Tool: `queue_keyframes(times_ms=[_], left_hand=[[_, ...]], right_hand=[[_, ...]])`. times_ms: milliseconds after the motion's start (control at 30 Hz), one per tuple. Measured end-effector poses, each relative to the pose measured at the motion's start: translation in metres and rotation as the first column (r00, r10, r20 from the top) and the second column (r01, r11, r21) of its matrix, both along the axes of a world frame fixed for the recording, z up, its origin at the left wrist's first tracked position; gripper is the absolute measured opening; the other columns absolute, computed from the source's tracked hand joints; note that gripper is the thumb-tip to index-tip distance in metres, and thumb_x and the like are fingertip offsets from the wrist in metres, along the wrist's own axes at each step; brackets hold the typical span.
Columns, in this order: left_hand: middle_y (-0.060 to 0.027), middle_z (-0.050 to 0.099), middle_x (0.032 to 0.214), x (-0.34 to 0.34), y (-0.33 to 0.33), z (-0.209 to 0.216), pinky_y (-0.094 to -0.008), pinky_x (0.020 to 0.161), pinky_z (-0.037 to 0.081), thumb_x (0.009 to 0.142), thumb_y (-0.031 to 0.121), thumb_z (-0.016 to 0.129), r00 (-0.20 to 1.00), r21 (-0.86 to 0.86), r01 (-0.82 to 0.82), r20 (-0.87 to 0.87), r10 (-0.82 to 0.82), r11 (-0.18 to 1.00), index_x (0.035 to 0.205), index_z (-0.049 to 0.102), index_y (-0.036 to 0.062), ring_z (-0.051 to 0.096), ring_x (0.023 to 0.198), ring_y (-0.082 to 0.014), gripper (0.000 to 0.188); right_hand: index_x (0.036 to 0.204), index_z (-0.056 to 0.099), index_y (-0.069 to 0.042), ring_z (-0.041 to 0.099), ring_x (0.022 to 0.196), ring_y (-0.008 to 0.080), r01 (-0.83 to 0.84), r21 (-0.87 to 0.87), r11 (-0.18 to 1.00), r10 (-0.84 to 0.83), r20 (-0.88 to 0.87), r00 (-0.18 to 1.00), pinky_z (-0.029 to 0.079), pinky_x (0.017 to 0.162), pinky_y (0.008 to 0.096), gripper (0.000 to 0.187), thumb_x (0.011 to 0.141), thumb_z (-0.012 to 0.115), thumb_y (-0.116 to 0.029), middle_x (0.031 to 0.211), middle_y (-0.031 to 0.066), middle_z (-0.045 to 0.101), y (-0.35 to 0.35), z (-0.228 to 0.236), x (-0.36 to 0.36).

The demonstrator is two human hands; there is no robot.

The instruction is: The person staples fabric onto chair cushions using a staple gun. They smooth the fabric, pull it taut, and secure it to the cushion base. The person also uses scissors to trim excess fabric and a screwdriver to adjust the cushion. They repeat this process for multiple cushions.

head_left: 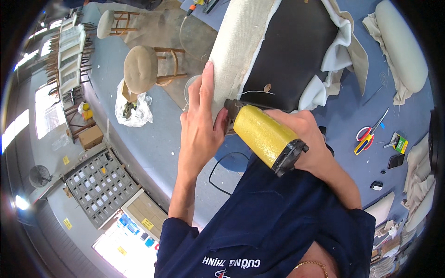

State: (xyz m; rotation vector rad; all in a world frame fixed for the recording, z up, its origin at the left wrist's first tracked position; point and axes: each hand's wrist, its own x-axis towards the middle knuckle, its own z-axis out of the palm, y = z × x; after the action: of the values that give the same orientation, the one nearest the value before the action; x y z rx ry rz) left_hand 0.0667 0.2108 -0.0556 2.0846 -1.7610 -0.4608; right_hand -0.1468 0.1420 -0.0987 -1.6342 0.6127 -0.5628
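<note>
A padded panel covered in beige fabric [238,44] stands in front of me, its dark underside [294,51] facing right. Along its far right edge, loose beige fabric and white batting [315,92] hang out in folds. My left hand [199,123] grips the panel's near left corner, fingers along the outer face and thumb by the end. In my right hand [306,136] is a yellow staple gun [264,136]. Its dark nose meets the panel's near end beside my left thumb; the exact contact point is hidden. A loose thread [257,91] crosses the dark underside.
On the blue table [343,129] at right lie scissors [371,129], a yellow utility knife [363,145], a small green-yellow box [399,143] and a beige padded cushion [403,46]. Round stools [141,69] and a white plastic bag [134,111] are on the floor at left. A black cable [215,169] loops nearby.
</note>
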Motion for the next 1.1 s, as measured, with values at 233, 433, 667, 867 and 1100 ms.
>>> queue_keyframes(times_ms=[233, 433, 667, 867, 1100], left_hand=[[-0.0186, 0.048, 0.145, 0.000, 0.000, 0.003, -0.0498, 0.091, 0.057, 0.068, -0.011, 0.075, 0.999, -0.009, 0.042, 0.016, -0.042, 0.999, 0.161, 0.029, 0.0185, 0.060, 0.117, -0.0453, 0.108], [-0.0183, 0.043, 0.151, -0.005, -0.009, 0.018, -0.0480, 0.091, 0.058, 0.063, -0.010, 0.077, 0.996, 0.046, 0.086, -0.004, -0.086, 0.995, 0.161, 0.030, 0.0211, 0.059, 0.117, -0.0473, 0.113], [-0.0261, 0.039, 0.158, -0.005, -0.046, 0.020, -0.0428, 0.107, 0.047, 0.077, 0.011, 0.077, 0.825, -0.319, 0.229, -0.438, -0.357, 0.920, 0.152, 0.041, 0.0041, 0.056, 0.132, -0.0400, 0.084], [-0.0379, 0.060, 0.130, -0.052, -0.104, -0.021, -0.0528, 0.113, 0.039, 0.086, 0.022, 0.064, 0.682, -0.771, -0.261, -0.573, -0.455, 0.581, 0.109, 0.056, -0.0035, 0.058, 0.127, -0.0412, 0.035], [-0.0338, 0.065, 0.112, -0.067, -0.118, -0.020, -0.0676, 0.109, 0.041, 0.088, 0.019, 0.057, 0.741, -0.878, -0.162, -0.410, -0.532, 0.451, 0.105, 0.059, -0.0061, 0.065, 0.113, -0.0405, 0.030]], right_hand=[[0.107, 0.067, -0.005, 0.070, 0.075, 0.0376, -0.103, -0.029, 0.994, 0.099, -0.106, 0.989, 0.053, 0.066, 0.0425, 0.045, 0.068, 0.083, -0.022, 0.082, 0.0185, 0.070, 0.001, -0.004, -0.007], [0.107, 0.068, -0.004, 0.071, 0.074, 0.0358, -0.076, -0.051, 0.996, 0.073, -0.050, 0.996, 0.054, 0.066, 0.0401, 0.045, 0.069, 0.083, -0.021, 0.083, 0.0172, 0.071, 0.010, -0.003, -0.014], [0.108, 0.075, -0.007, 0.069, 0.080, 0.0239, 0.133, -0.422, 0.897, -0.152, -0.011, 0.988, 0.049, 0.069, 0.0335, 0.036, 0.076, 0.087, -0.022, 0.093, 0.0066, 0.075, -0.009, 0.017, -0.062], [0.113, 0.077, -0.011, 0.067, 0.093, 0.0197, 0.213, -0.688, 0.694, -0.341, -0.053, 0.939, 0.049, 0.076, 0.0325, 0.041, 0.078, 0.090, -0.027, 0.103, 0.0049, 0.076, -0.024, 0.036, -0.084], [0.115, 0.075, -0.009, 0.072, 0.097, 0.0257, 0.238, -0.199, 0.951, -0.235, 0.038, 0.971, 0.054, 0.085, 0.0358, 0.037, 0.084, 0.085, -0.027, 0.108, 0.0038, 0.077, -0.045, 0.045, -0.086]])
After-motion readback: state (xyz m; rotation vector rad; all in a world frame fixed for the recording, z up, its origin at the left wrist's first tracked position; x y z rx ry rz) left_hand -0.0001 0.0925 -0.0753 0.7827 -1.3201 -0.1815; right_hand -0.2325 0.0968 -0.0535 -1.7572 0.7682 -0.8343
